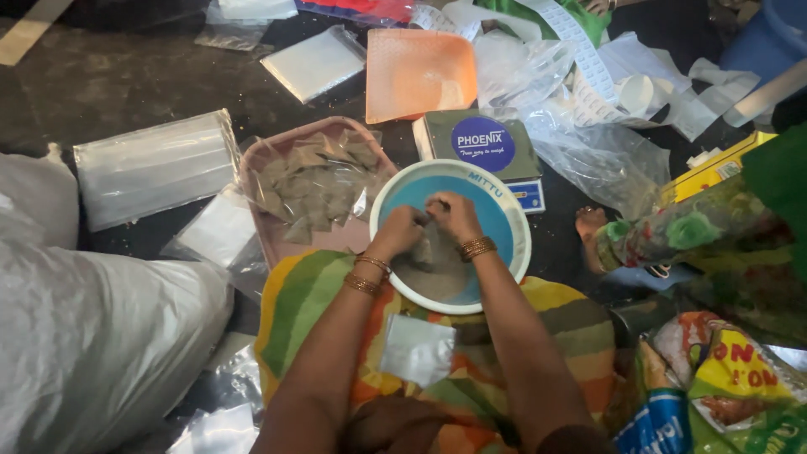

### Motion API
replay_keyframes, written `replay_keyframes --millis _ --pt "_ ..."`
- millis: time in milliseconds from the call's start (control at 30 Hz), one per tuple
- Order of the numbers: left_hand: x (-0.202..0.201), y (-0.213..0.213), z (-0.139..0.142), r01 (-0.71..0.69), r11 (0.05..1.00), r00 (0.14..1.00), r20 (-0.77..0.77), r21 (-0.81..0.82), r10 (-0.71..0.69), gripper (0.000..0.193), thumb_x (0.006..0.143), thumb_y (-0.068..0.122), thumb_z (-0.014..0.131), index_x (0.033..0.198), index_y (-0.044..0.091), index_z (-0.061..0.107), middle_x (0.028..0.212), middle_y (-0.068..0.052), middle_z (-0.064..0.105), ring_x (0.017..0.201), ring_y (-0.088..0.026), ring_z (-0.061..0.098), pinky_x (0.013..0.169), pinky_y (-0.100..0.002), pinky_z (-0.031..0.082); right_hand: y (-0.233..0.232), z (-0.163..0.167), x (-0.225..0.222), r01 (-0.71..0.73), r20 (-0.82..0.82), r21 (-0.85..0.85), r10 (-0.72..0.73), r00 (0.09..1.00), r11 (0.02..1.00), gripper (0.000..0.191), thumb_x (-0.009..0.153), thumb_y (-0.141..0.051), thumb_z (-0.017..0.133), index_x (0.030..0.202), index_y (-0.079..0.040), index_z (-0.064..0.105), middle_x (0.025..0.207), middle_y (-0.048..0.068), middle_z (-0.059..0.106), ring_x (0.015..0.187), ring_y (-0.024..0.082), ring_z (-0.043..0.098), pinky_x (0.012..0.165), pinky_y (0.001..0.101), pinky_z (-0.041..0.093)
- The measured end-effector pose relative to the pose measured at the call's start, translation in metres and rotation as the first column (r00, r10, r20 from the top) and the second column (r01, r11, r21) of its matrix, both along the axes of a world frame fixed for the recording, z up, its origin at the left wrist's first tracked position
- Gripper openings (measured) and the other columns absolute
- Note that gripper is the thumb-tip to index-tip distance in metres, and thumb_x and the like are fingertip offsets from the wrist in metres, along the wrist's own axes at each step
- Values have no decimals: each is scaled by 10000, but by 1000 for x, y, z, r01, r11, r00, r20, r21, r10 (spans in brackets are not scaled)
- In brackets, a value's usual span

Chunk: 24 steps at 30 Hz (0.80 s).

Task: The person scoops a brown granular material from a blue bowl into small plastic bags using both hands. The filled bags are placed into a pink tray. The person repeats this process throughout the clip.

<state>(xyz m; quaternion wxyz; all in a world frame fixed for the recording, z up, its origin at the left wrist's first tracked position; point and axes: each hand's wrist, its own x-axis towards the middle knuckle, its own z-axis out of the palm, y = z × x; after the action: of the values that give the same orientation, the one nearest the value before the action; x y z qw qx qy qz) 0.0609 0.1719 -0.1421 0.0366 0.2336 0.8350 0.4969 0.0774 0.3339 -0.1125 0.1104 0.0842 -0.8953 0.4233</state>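
Clear pouch (418, 349) on striped lap cloth (319, 286), left hand (402, 230) and right hand (455, 215) together pinching a small packet (423, 250) over powder in the blue bowl (506, 220), pink tray (273, 155) of filled packets at bowl's left, scale (479, 143) beyond.

I'm seeing dim, warm lighting; glare is washing out the plastic bags (580, 126), and edges are blurring softly.

hands (429, 227) over bowl (513, 244) (powder inside)
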Motion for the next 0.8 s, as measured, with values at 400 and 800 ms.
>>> replay_keyframes --millis 400,800 --pt "-12 15 -10 -106 992 994 -29 72 109 260 771 94 720 994 -30 770 958 -271 736 915 -396 736 836 -422 562 27 -15 0 -166 -244 142 197 950 976 200 844 -181 786 991 -53 739 1169 155 696 1084 344 683 933 398 544" --pt "-3 15 -5 -182 946 979 -45 267 201 356 804 -27 602 1123 -20 760 1101 -172 772 860 -233 762 803 -329 602 41 -32 7 -6 116 341 -36 993 940 127 794 -197 815 870 -108 763 951 139 745 920 358 710 824 441 556"
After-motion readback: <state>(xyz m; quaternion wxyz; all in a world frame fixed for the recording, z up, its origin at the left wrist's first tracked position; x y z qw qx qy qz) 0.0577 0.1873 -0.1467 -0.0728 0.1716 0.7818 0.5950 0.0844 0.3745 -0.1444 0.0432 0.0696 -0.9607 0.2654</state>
